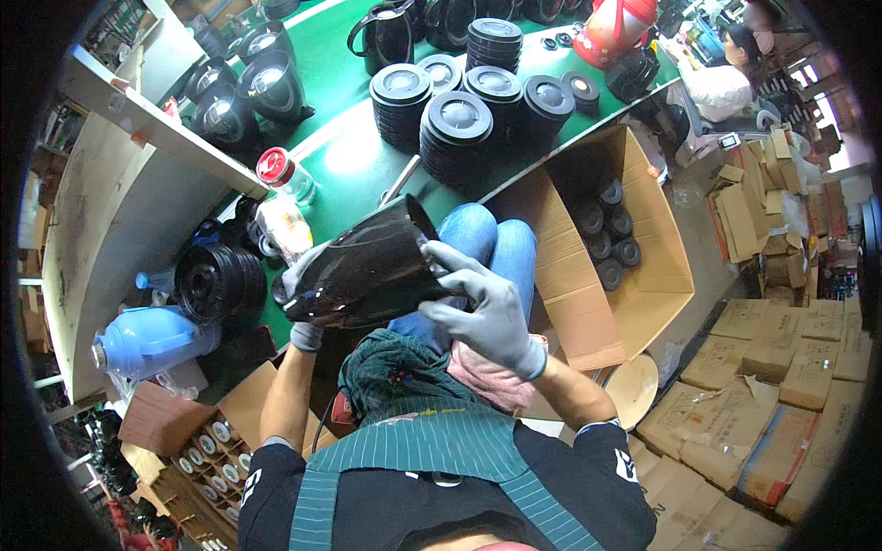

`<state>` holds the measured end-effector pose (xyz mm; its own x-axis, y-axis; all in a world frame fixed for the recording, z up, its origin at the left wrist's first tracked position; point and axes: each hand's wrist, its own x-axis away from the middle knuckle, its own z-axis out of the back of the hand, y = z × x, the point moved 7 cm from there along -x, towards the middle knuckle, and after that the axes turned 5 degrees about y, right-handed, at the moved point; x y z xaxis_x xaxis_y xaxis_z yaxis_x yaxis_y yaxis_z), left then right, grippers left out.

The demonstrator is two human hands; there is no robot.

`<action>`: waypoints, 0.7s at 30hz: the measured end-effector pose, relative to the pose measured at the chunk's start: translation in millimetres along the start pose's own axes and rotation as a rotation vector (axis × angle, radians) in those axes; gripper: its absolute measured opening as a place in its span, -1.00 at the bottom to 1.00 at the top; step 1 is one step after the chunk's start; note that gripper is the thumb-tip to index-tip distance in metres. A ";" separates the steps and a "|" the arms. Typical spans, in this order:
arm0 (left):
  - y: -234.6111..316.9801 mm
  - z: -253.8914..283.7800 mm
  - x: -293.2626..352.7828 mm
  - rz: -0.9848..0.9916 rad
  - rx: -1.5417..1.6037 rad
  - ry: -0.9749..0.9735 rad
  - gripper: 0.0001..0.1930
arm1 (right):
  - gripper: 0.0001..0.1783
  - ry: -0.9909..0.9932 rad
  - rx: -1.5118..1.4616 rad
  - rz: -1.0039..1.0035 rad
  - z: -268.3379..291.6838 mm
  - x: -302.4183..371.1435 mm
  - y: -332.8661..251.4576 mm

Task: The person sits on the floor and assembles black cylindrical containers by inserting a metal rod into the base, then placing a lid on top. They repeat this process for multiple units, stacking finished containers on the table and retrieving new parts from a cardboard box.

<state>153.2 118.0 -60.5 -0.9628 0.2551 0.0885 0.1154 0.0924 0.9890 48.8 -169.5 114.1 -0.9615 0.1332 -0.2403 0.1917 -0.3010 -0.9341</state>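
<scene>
A glossy black jug-shaped shell lies tilted across my lap, its open rim turned to the upper right. My left hand, in a grey glove, holds it by the narrower left end; most of those fingers are hidden behind the shell. My right hand, gloved in grey too, grips the right end near the rim with bent fingers. Just beyond the rim, a light-coloured rod leans over the green table.
Stacks of round black lids stand on the table, with black jugs behind. A red-capped jar and a blue vacuum jug are at left. An open carton holding round black parts stands at right. A co-worker sits far right.
</scene>
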 end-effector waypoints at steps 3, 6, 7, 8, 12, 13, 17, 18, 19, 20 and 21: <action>-47.4 24.0 4.0 0.131 0.138 0.038 -0.30 | -0.73 -0.157 -0.049 -0.051 2.6 -59.6 22.4; -74.4 25.4 2.8 0.183 0.186 0.036 -0.31 | -0.11 0.283 0.597 0.220 25.2 -148.5 70.9; -80.1 24.3 1.7 0.190 0.195 0.035 -0.31 | 0.24 0.371 0.859 0.080 25.3 -172.4 103.6; -87.8 21.5 -0.8 0.199 0.204 0.027 -0.32 | 0.36 0.405 0.939 -0.017 27.4 -192.4 126.3; -108.8 26.9 2.5 0.227 0.190 0.055 -0.33 | 0.19 0.300 0.925 -0.145 24.3 -220.2 159.6; -113.7 28.2 4.6 0.234 0.189 0.061 -0.34 | 0.10 0.362 0.910 -0.092 24.0 -214.7 158.1; -131.7 33.3 10.5 0.269 0.197 0.066 -0.35 | 0.04 0.491 0.711 0.130 18.3 -168.2 132.9; -135.7 29.7 12.0 0.277 0.210 0.047 -0.36 | 0.01 0.388 0.402 0.144 22.4 -152.8 128.8; -141.1 28.7 14.9 0.283 0.218 0.030 -0.36 | 0.01 0.259 0.000 0.007 13.5 -135.9 118.9; -147.9 26.4 16.6 0.288 0.230 0.006 -0.36 | 0.01 0.130 -0.401 -0.126 0.0 -118.8 105.4; -154.3 24.7 18.2 0.289 0.248 -0.032 -0.37 | 0.00 0.009 -0.309 -0.087 -6.3 -103.0 101.3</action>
<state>123.9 132.2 -214.5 -0.8745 0.3339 0.3518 0.4402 0.2417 0.8648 168.5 -207.8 42.5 -0.9754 0.1544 -0.1571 0.1609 0.0122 -0.9869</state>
